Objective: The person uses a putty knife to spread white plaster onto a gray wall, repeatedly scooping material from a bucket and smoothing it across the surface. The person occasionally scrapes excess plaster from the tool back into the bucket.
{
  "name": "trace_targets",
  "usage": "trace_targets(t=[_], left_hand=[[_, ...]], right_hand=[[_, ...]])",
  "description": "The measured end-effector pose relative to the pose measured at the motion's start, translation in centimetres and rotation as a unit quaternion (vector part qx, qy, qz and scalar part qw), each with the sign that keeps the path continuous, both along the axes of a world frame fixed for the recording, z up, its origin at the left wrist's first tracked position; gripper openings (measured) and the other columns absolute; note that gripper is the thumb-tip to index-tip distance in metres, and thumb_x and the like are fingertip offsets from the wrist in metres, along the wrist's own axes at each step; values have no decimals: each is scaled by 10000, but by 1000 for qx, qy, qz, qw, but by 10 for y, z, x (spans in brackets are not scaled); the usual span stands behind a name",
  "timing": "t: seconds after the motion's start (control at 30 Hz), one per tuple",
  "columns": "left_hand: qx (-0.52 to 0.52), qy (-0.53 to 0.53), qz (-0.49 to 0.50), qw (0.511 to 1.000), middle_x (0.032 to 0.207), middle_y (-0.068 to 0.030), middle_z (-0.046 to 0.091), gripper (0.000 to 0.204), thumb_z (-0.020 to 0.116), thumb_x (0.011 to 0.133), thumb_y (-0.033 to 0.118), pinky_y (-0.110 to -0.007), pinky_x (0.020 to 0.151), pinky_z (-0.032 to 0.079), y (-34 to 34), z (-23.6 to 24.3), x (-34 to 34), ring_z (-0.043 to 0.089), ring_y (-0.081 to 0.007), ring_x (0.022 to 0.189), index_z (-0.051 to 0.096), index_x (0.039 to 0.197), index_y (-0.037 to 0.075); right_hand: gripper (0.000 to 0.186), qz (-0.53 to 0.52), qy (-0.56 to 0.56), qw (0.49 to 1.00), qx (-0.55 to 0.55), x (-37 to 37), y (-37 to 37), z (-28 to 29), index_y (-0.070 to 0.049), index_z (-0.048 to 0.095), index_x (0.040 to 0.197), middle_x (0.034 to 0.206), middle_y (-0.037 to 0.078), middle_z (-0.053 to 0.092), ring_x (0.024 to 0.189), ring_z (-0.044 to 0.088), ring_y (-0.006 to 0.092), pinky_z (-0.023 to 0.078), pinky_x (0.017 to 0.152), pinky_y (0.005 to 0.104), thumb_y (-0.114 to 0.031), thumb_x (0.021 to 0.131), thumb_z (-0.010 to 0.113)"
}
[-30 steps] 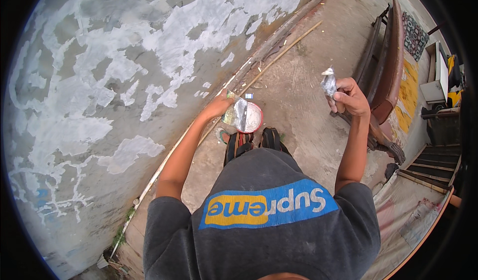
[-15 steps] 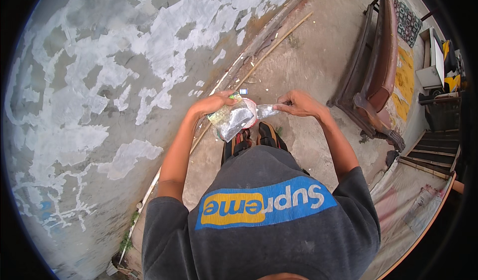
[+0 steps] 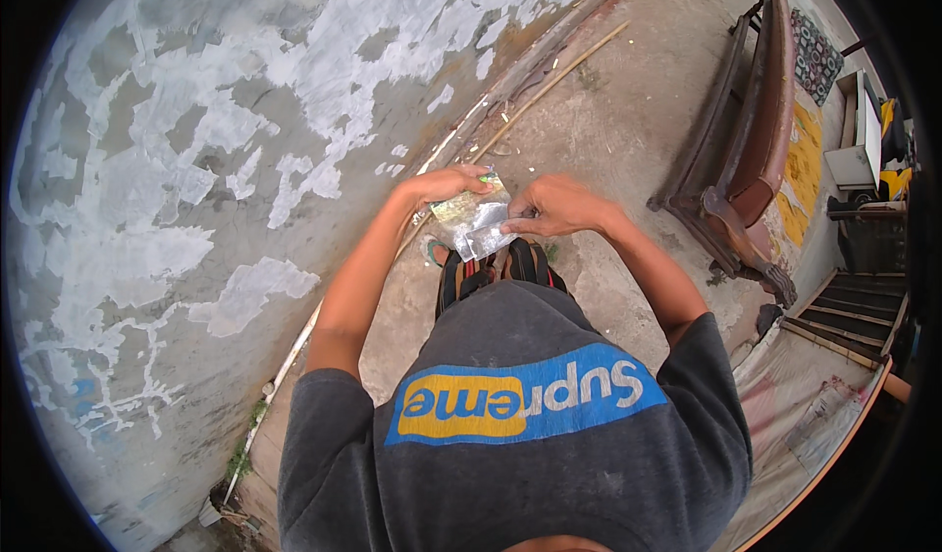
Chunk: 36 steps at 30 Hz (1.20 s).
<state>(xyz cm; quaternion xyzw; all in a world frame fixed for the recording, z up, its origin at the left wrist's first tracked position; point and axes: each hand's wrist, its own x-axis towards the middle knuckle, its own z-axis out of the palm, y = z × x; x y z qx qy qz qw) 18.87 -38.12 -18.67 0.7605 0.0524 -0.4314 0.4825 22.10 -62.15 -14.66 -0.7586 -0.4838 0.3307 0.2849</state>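
Note:
My left hand [image 3: 451, 185] grips a flat, shiny square sheet [image 3: 454, 213] smeared with pale grey paste, its thumb on the upper corner. My right hand [image 3: 555, 210] is closed on a silvery flat scraper [image 3: 488, 240], whose blade lies on or just over the sheet's lower right part; I cannot tell whether it touches. Both are held out above my striped trousers [image 3: 525, 267], in front of my dark T-shirt [image 3: 520, 483]. The red-rimmed bucket of white paste seen earlier is hidden behind my hands and the sheet.
A patchy grey-white wall [image 3: 196, 159] runs along my left, with a long bamboo pole [image 3: 579, 61] and white pipe [image 3: 250, 444] at its foot. At right stand a worn brown wooden bench [image 3: 746, 159], a yellow mat [image 3: 800, 169], a white cabinet [image 3: 854, 159] and a slatted wooden frame [image 3: 844, 326].
My right hand has come in from the raised position at right to bring the scraper against or over the sheet. My left hand has shifted slightly, and the sheet now covers the bucket.

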Motion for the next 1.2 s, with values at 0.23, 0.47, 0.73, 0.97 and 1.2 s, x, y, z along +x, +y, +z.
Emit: trace_targets(t=[0.23,0.47,0.73,0.97,1.2], left_hand=[[33,-1,103,994,1504,-177,350,735,606,903,397,-342,1137,225,19,-21,-15,306,-266,1398,340,1460,0],[20,-37,152,987,1538,-205,268,773,558,927,401,-339,1159,183,14,6,-30,257,-282,1425,245,1481,-36],[13,-127,173,977,1541,-234,230,720,500,968,344,-338,1162,175,12,7,-33,231,-293,1433,213,1463,-93],[11,-115,175,978,1539,-239,232,729,487,970,366,-344,1164,170,7,21,-29,220,-301,1437,207,1467,-89],[-23,-66,374,925,1570,-212,154,772,507,954,348,-349,1176,119,24,-27,-44,133,-292,1464,143,1486,-77]], right_hand=[[248,-156,189,947,208,26,-51,72,-7,672,1008,729,52,617,633,557,99,408,539,273,-235,936,607],[284,-178,265,947,33,26,-56,-19,5,666,931,600,-1,547,488,502,71,390,457,240,-262,971,578],[294,-184,241,953,-8,10,-39,-57,-7,707,927,555,7,524,488,489,82,398,492,275,-278,946,594],[300,-127,217,967,41,10,-21,-53,-18,714,931,578,5,537,551,490,66,393,526,254,-298,939,605],[373,-274,164,917,238,-1,0,-40,-86,560,1326,782,32,507,679,498,124,429,633,276,-94,955,523]])
